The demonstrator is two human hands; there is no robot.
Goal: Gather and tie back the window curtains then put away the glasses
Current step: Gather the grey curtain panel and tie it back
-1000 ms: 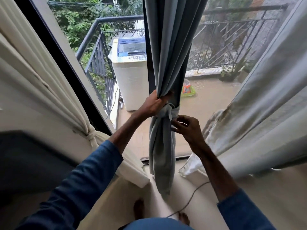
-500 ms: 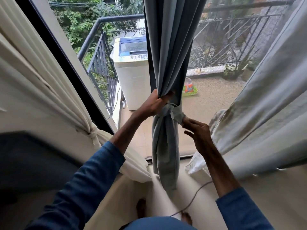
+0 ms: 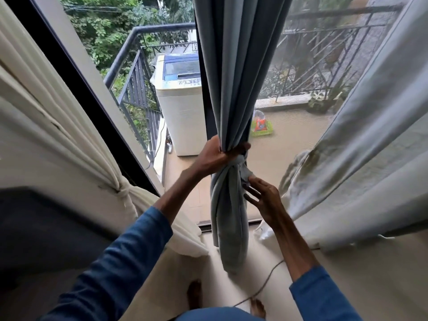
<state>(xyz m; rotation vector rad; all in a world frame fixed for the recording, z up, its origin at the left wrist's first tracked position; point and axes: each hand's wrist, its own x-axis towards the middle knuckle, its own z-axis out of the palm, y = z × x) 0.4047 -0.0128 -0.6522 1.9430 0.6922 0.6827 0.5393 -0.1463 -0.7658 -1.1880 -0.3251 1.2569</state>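
Observation:
A grey-blue curtain (image 3: pixel 234 72) hangs gathered in the middle of the window, knotted on itself (image 3: pixel 238 163) at waist height, its tail hanging to the floor. My left hand (image 3: pixel 217 155) is clenched around the gathered folds just above the knot. Just right of the knot and below it, my right hand (image 3: pixel 264 198) has its fingers spread, the fingertips touching a loose end of cloth. A cream curtain (image 3: pixel 58 126) at the left is tied back with a knot (image 3: pixel 122 191). A pale curtain (image 3: pixel 361 144) hangs loose at the right. No glasses are in view.
Beyond the glass, a balcony holds a white washing machine (image 3: pixel 183 112), a dark metal railing (image 3: pixel 139 72) and a small green tray (image 3: pixel 261 128). A thin cord (image 3: pixel 266 281) trails across the floor by my bare feet (image 3: pixel 194 295). A dark surface (image 3: pixel 46 228) fills the lower left.
My right hand has let go of the knot, opened its fingers and dropped lower and to the right. My left hand keeps its grip above the knot.

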